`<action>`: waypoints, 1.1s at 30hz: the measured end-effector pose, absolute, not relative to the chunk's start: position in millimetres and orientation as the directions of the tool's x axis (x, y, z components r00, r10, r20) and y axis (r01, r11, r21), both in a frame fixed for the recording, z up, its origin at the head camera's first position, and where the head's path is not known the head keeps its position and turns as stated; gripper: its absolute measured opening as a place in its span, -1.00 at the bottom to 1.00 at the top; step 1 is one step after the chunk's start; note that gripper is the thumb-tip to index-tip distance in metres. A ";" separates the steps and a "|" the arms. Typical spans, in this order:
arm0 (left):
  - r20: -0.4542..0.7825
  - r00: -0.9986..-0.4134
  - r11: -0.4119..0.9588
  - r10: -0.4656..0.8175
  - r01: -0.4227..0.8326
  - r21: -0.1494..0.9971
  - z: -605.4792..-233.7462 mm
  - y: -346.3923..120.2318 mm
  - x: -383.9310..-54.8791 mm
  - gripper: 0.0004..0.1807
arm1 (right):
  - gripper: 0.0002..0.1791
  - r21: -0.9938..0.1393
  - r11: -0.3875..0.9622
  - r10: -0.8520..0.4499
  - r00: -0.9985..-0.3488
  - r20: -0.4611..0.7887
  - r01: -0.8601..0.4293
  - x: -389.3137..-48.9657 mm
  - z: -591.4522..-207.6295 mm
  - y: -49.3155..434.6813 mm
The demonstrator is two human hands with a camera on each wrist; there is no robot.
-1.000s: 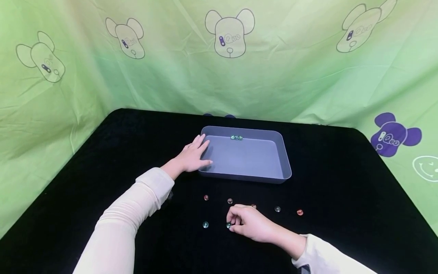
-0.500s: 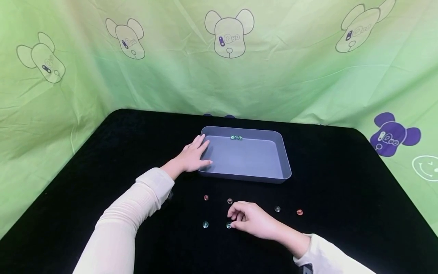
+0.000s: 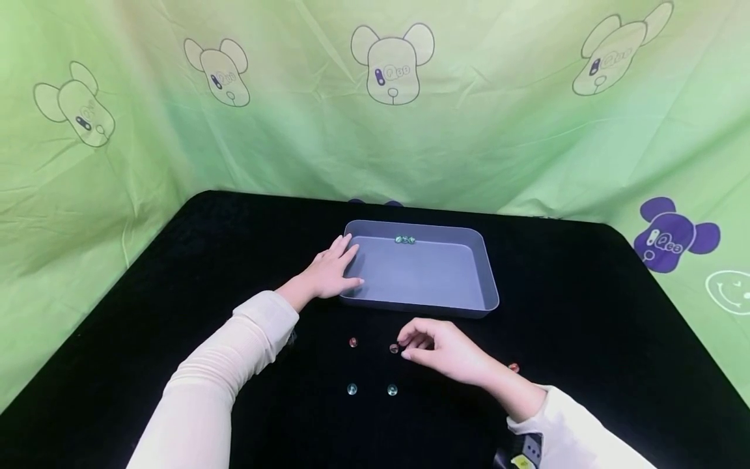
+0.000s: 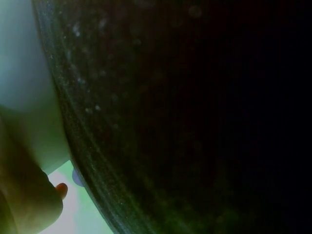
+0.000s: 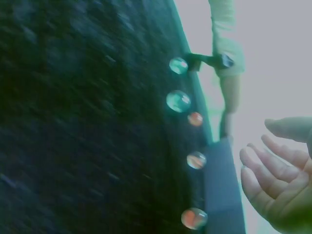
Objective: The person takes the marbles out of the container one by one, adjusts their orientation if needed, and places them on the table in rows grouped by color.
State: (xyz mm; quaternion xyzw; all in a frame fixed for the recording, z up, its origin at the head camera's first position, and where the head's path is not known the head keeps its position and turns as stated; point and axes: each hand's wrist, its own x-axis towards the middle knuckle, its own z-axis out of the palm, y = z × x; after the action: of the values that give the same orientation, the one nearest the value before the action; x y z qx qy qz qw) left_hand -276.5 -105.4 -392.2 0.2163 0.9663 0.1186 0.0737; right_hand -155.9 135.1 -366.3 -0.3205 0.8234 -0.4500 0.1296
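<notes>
My left hand [image 3: 325, 270] rests with spread fingers on the left rim of a grey rectangular tray [image 3: 422, 306]. Inside, three green glass marbles [image 3: 405, 240] sit in a line by the far wall. My right hand [image 3: 442, 348] hovers over the black cloth, near a reddish marble [image 3: 394, 348]. In the right wrist view its fingers [image 5: 273, 170] are loosely bent, apart from the thumb, holding nothing. Another reddish marble [image 3: 353, 342] lies farther left. Nearer me are two blue-green marbles [image 3: 392, 389]. An orange marble [image 3: 513, 368] peeks out behind the right forearm, which hides others.
Black cloth [image 3: 586, 326] covers the table. A green curtain [image 3: 498, 143] with printed bear heads hangs behind and at the sides. The left wrist view is dark, mostly cloth.
My right hand has left the nearer blue-green marble and moved forward and right, up toward the farther marble row. That marble stays in place. The left hand stays on the tray.
</notes>
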 end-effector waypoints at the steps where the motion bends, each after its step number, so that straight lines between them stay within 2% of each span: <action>1: -0.093 -0.895 0.878 0.436 0.401 0.260 -392.4 -105.4 -276.5 -0.18 | -0.82 -0.831 0.394 -0.632 -0.772 0.067 -0.394 -157.4 -363.4 135.9; 13: -0.088 -0.895 0.876 0.437 0.401 0.269 -392.2 -106.1 -274.3 -0.18 | -0.84 -0.790 0.440 -0.532 -0.833 0.153 -0.426 -192.5 -348.9 143.8; 27: -0.082 -0.894 0.873 0.441 0.407 0.268 -393.5 -104.3 -274.6 -0.19 | -0.78 -0.838 0.442 -0.464 -0.881 0.091 -0.320 -227.6 -347.5 143.0; 33: -0.070 -0.895 0.871 0.441 0.409 0.272 -393.4 -105.6 -275.0 -0.20 | -0.77 -0.825 0.468 -0.445 -0.891 0.091 -0.318 -240.8 -347.6 144.0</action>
State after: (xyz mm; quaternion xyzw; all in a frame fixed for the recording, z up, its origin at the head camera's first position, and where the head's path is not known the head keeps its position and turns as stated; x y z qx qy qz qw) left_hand -275.0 -105.6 -393.4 0.2202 0.9651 0.1261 0.0650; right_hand -240.8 144.0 -347.6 -0.2235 0.8539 -0.4651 0.0685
